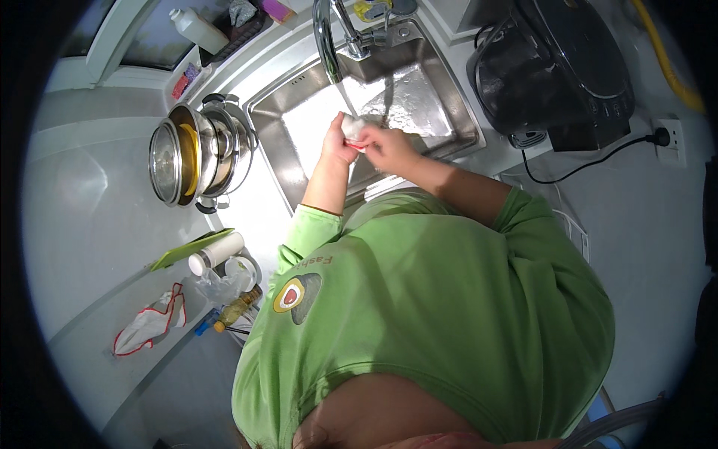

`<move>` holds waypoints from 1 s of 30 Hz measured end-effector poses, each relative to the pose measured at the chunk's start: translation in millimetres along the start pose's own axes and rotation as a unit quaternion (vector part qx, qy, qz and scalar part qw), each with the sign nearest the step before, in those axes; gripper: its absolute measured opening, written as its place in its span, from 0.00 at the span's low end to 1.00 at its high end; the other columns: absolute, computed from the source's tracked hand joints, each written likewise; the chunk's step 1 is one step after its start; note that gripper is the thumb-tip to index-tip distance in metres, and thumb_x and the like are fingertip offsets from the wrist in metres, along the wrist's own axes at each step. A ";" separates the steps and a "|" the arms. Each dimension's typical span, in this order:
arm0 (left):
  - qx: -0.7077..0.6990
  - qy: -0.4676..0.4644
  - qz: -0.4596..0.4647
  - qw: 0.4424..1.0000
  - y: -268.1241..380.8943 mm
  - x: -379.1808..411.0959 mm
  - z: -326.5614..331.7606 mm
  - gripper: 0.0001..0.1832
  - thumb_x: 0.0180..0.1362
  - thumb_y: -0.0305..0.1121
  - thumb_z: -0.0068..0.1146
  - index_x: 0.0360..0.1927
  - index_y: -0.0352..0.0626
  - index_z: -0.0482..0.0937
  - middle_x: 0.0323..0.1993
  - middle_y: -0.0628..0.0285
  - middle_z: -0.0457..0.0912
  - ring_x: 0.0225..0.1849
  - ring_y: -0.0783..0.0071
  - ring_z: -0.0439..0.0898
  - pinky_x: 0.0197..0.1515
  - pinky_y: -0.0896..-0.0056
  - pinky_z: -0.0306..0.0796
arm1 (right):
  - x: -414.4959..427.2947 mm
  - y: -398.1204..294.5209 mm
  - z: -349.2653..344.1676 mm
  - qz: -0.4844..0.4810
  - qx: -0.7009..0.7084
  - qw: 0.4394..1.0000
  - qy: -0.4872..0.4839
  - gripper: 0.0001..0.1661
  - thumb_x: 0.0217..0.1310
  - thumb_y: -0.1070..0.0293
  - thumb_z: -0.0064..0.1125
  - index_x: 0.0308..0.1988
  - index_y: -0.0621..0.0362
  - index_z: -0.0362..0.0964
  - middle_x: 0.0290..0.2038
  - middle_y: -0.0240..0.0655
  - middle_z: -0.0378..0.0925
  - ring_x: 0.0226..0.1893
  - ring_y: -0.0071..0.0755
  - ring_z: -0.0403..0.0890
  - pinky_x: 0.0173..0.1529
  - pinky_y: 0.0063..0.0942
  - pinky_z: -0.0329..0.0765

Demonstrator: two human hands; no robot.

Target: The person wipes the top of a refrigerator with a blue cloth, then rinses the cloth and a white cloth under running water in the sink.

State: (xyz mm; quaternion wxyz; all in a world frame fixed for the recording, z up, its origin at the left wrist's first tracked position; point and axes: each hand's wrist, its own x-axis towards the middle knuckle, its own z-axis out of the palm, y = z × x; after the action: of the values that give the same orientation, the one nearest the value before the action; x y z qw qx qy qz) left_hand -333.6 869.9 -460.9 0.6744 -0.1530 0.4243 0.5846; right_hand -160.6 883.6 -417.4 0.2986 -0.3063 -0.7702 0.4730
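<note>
A white cloth with a red edge (353,127) is bunched up between my hands over the stainless steel sink (280,177). My left hand (336,141) grips it from the left, thumb upward. From the right, my right hand (391,149) closes its fingers on the same cloth; the fingertips are slightly blurred. The chrome faucet (325,42) arches above, and a thin stream of water (346,100) falls from its spout onto or right beside the cloth. Wet patches shine on the sink floor behind my hands.
Left of the sink stand stacked steel pots (210,151) with a glass lid (163,163). A black appliance (583,73) with a plugged-in cord (594,161) is at right. A white bottle (197,31) sits on the sill. Another red-edged cloth (151,325) hangs at lower left.
</note>
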 end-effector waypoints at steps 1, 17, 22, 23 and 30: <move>0.044 0.016 0.016 0.999 -3.9 -20.1 21.7 0.20 0.67 0.48 0.45 0.46 0.41 0.75 0.41 0.56 0.81 0.42 0.57 0.80 0.49 0.54 0.76 | 0.4 20.2 2.6 0.048 0.109 0.992 0.045 0.12 0.58 0.71 0.50 0.44 0.56 0.69 0.24 0.33 0.77 0.24 0.28 0.80 0.28 0.30 0.77; 0.111 -0.094 0.110 0.983 2.2 -46.2 49.7 0.12 0.69 0.39 0.42 0.53 0.49 0.65 0.49 0.57 0.73 0.50 0.58 0.76 0.49 0.51 0.77 | 103.7 130.6 71.9 0.363 0.573 0.708 -0.197 0.45 0.61 0.23 0.30 0.59 0.46 0.66 0.54 0.36 0.74 0.49 0.42 0.76 0.50 0.47 0.73; 0.039 -0.137 0.033 0.989 10.3 -47.2 46.6 0.21 0.67 0.39 0.47 0.61 0.46 0.66 0.54 0.53 0.75 0.54 0.56 0.75 0.53 0.52 0.75 | 76.0 124.5 71.7 0.374 0.704 0.601 -0.059 0.44 0.60 0.22 0.30 0.55 0.44 0.69 0.48 0.35 0.77 0.45 0.38 0.78 0.46 0.47 0.75; 0.051 -0.121 0.047 0.990 13.2 -44.5 44.4 0.20 0.67 0.38 0.48 0.61 0.46 0.68 0.54 0.53 0.75 0.55 0.56 0.75 0.54 0.53 0.75 | 71.4 123.9 68.0 0.389 0.697 0.600 -0.046 0.44 0.60 0.22 0.29 0.54 0.44 0.70 0.47 0.35 0.78 0.44 0.37 0.78 0.45 0.47 0.75; 0.284 0.061 0.188 0.938 42.4 -12.8 5.2 0.17 0.67 0.36 0.49 0.59 0.49 0.70 0.44 0.55 0.80 0.40 0.63 0.82 0.33 0.63 0.80 | 54.9 151.0 23.4 0.454 0.499 0.737 -0.039 0.26 0.66 0.42 0.48 0.50 0.51 0.72 0.42 0.35 0.80 0.35 0.31 0.81 0.33 0.32 0.77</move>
State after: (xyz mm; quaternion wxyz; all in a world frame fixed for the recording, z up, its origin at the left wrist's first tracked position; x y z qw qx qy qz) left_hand -369.9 876.5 -435.9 0.5403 0.0919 0.6338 0.5458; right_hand -184.3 967.3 -554.5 0.1284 -0.4083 -0.2037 0.8805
